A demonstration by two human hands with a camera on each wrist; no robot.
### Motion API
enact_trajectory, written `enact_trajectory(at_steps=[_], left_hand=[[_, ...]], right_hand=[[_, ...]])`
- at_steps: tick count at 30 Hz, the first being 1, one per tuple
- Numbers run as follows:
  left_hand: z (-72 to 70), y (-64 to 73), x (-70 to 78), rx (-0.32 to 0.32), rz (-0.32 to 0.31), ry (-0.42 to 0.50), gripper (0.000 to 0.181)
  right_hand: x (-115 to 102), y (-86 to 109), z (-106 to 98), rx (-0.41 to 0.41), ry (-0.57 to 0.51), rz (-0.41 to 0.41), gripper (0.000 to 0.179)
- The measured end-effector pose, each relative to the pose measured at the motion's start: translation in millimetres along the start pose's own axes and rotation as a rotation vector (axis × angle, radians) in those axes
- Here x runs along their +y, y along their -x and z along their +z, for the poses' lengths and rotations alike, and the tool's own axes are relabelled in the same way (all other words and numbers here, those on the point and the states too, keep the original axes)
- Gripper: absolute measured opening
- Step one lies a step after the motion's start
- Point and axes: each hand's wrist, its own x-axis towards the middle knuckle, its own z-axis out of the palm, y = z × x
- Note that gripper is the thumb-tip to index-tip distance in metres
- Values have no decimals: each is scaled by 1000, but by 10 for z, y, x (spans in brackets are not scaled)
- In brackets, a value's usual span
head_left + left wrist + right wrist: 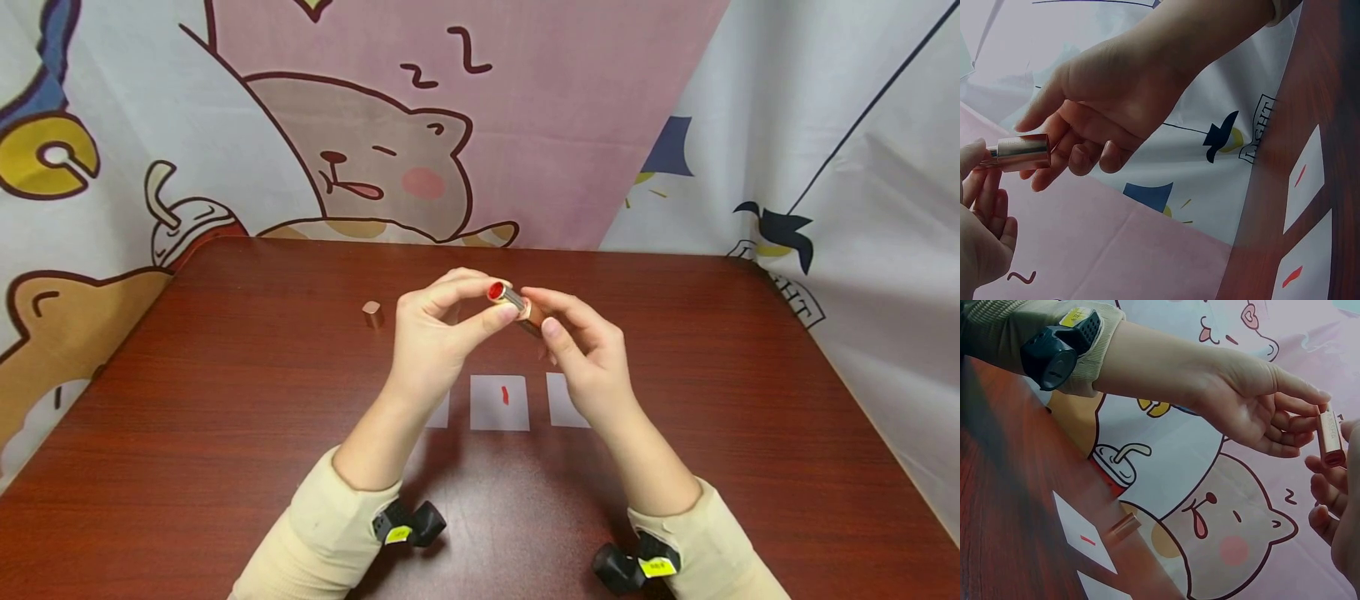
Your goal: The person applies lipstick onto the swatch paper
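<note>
An uncapped lipstick (516,300) with a red tip and rose-gold base is held above the table. My left hand (431,329) pinches its upper metal tube between thumb and fingers, seen also in the right wrist view. Around the base (1025,153) lie the thumb and fingers of my right hand (596,354). In the left wrist view the right thumb stands slightly apart from the tube, its other fingers loosely bent. A small rose-gold cap (372,314) stands on the table, left of my left hand. Below the hands lies a white paper (487,417) with a red stroke.
On the brown table (225,400) another white paper (564,398) lies partly behind my right hand. A further paper (438,415) is mostly hidden by my left wrist. A cartoon-printed cloth (555,167) hangs behind the table's far edge.
</note>
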Motion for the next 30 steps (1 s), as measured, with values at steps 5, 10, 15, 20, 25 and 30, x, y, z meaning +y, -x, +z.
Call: enact_trajectory(at_steps=[5, 10, 15, 20, 25, 30], left_hand=[[-1, 5, 8, 1, 1, -7, 20], [4, 3, 4, -1, 0, -22, 20], [9, 1, 11, 1, 1, -30, 20], [9, 2, 19, 1, 6, -33, 21], [1, 1, 2, 5, 4, -51, 21], [-1, 4, -9, 8, 1, -59, 20]], right_hand=[[-8, 11, 5, 8, 5, 38, 21], [-4, 10, 1, 29, 23, 34, 19], [-3, 6, -1, 35, 23, 29, 19], [3, 1, -1, 37, 30, 7, 18], [18, -16, 0, 40, 47, -44, 24], [14, -26, 5, 56, 39, -57, 24]])
